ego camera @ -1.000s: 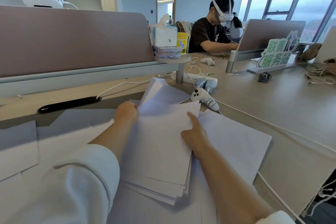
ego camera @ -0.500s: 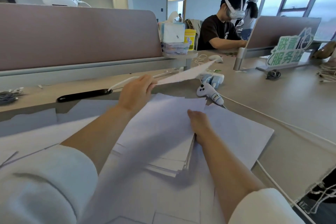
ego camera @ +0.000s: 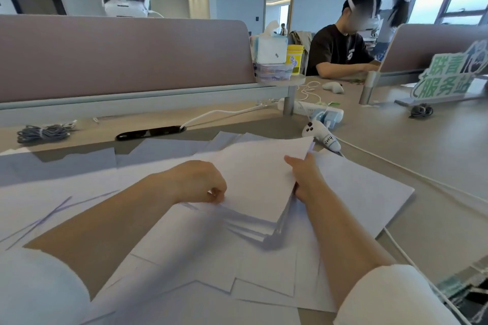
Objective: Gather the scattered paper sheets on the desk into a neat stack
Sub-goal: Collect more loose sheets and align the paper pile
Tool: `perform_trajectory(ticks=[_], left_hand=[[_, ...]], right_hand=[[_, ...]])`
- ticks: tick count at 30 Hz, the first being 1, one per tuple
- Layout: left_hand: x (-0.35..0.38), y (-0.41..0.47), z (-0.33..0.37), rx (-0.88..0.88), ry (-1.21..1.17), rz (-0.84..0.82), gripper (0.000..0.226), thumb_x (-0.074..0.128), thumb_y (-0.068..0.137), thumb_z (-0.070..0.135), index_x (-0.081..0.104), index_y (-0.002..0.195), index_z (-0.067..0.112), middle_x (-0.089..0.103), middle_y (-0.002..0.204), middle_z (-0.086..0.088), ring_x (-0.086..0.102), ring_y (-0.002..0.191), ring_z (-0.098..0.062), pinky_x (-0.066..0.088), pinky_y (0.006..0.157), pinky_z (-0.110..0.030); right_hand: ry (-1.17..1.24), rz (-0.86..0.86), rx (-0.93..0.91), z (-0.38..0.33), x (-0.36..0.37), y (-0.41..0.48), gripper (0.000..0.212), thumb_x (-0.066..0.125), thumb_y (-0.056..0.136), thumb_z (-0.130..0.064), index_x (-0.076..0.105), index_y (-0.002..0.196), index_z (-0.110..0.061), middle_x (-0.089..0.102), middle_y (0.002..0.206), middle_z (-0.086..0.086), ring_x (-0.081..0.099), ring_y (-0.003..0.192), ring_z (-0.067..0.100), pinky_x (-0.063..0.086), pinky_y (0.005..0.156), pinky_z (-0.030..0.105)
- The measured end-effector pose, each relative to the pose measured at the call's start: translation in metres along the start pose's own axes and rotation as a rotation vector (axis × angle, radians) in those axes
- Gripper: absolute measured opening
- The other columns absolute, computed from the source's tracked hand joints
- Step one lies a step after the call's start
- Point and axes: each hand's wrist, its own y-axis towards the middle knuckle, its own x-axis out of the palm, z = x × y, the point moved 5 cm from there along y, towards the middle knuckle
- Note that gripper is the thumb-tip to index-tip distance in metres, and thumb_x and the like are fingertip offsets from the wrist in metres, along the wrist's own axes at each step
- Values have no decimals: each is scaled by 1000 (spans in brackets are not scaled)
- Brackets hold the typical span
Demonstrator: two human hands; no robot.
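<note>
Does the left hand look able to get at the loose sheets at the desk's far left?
Probably yes: the left hand only pinches the stack edge, and nothing lies between it and those sheets.

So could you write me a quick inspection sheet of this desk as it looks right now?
Surface: beige desk, mostly bare on the right.
Job's things: paper stack at centre; loose sheets spread around and beneath it.
Clutter: white controller, tissue box, yellow tub.
Hands: left hand pinching the stack's left edge; right hand gripping its right edge.
Cables: white cable, grey bundle, power strip.
Surroundings: divider panel, green sign, seated person.
</note>
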Motion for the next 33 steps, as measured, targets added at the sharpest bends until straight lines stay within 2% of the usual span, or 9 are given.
perform_trajectory(ticks=[3,5,9,13,16,21,26,30,33], left_hand=[[1,-6,-4,-35,-163,-48,10,65,83,19,71,89,24,69,105,14,60,95,1,45,85,-15],[0,-10,-6,-59,-292,-116,9,69,79,15,73,86,19,70,107,11,61,95,0,42,78,-6],[-5,-18,-16,-245,-386,-208,43,72,79,35,60,119,27,54,122,12,50,115,-6,38,93,-17],[-11,-28,-38,-518,-589,23,81,59,85,51,23,148,16,26,154,1,27,141,-18,25,110,-29],[-17,-45,-64,-776,-819,205,94,43,78,75,26,148,15,32,151,-2,32,138,-25,27,111,-36],[-16,-82,-89,-826,-972,197,38,58,84,53,71,94,19,67,110,-4,61,102,-22,43,99,-34],[8,-98,-81,-870,-648,93,43,62,90,24,55,128,8,56,131,-10,54,117,-25,41,98,-32],[32,-96,-71,-909,-684,176,43,61,90,19,53,130,6,54,134,-13,51,121,-28,39,99,-32],[32,-90,-72,-876,-780,301,36,61,90,14,59,124,5,60,126,-16,54,115,-30,43,98,-35]], right_hand=[[-93,61,16,1,-3,-4,49,59,86,-3,36,128,-10,58,114,14,62,92,33,53,79,48],[-109,35,102,7,-1,-5,30,57,87,-3,49,117,-5,61,108,16,62,90,34,52,80,47],[-510,39,-6,4,1,3,28,46,84,-2,54,110,-8,61,109,17,59,103,38,50,91,55],[-381,11,-85,-12,11,-9,26,46,86,3,53,101,-16,62,109,14,59,97,34,50,90,55],[-196,-80,-8,-20,19,-23,35,47,91,7,53,122,-9,60,113,14,58,95,31,49,85,46],[-157,-153,45,-17,43,-59,37,52,91,3,48,128,4,59,124,20,60,87,31,50,81,43],[-443,-164,72,14,54,-87,10,57,90,-2,54,99,0,55,83,13,52,72,26,44,70,33],[-548,-65,27,15,42,-84,27,63,86,-8,60,108,9,57,95,14,53,92,27,36,73,32],[-441,-62,66,8,37,-85,18,62,87,-9,57,102,-1,52,87,10,47,82,27,39,72,34]])
